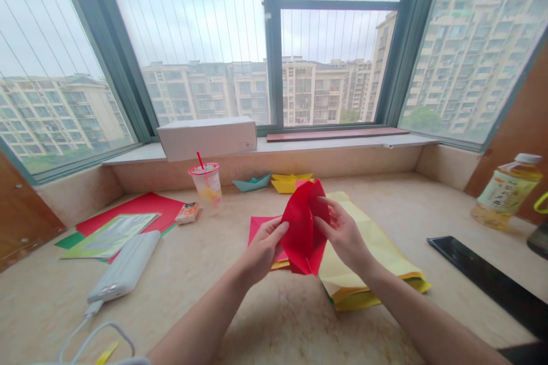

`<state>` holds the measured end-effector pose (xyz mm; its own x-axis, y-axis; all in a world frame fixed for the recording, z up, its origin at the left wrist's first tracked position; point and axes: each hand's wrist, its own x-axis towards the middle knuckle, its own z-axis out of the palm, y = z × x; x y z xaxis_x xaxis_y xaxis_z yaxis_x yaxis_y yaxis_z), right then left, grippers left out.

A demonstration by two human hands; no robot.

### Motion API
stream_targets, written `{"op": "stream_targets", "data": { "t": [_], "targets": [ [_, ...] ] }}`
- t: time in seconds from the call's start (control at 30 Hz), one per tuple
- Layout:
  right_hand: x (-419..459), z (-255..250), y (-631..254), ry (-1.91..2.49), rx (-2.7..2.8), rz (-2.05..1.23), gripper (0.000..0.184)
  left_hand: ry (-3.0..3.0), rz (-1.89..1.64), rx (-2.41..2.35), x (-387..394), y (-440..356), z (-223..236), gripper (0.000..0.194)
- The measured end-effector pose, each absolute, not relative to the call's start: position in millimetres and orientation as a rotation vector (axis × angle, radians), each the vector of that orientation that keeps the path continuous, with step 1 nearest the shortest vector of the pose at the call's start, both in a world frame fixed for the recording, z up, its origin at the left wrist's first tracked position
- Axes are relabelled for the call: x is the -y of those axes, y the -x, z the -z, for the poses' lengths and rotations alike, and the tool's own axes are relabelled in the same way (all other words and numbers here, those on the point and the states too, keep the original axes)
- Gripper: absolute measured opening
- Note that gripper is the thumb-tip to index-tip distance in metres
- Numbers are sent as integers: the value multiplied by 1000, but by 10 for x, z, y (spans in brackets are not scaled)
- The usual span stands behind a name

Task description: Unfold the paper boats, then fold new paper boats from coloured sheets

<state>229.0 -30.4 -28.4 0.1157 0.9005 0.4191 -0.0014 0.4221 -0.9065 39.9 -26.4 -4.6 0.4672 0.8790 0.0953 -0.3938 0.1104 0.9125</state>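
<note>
Between my two hands, above the counter, is a piece of folded red paper (pixel 302 231), its layers parted along a vertical crease in the middle. My left hand (pixel 265 245) pinches its left edge between thumb and fingers. On the other side my right hand (pixel 342 234) grips the right flap, the thumb on the inner side. Behind the left hand lies a stack of red and orange paper (pixel 258 227), partly covered by the hand and the held paper. Under my right forearm spreads pale yellow folded paper (pixel 363 239).
A teal paper boat (pixel 252 183) and a yellow paper boat (pixel 285 183) stand at the back. Leftward are a drink cup (pixel 208 188), an orange-white packet (pixel 187 213), a power bank (pixel 126 268) and red sheets (pixel 141 208). A bottle (pixel 507 191) and phone (pixel 483 274) sit rightward.
</note>
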Motion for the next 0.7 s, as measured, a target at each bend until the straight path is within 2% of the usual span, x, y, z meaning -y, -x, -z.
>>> {"op": "stream_targets", "data": {
  "t": [0.13,0.27,0.33,0.5,0.57,0.63,0.7],
  "targets": [
    [330,287,-2259,905,1315,-839,60,-1109,-995,-591,228,-408,43,28],
    [359,300,-2231,882,1356,-835,50,-1099,-975,-659,223,-436,27,23],
    [375,297,-2220,866,1386,-882,51,-1067,-987,-702,235,-448,31,22],
    [397,295,-2246,1066,1508,-752,81,-973,-1048,-699,232,-450,76,30],
    [401,297,-2261,1143,1556,-661,86,-975,-1050,-689,223,-449,90,31],
    [396,300,-2268,1172,1558,-616,84,-1001,-1036,-667,220,-451,95,31],
    [379,297,-2274,1169,1502,-618,74,-1023,-1032,-639,222,-454,92,30]
  ]
}}
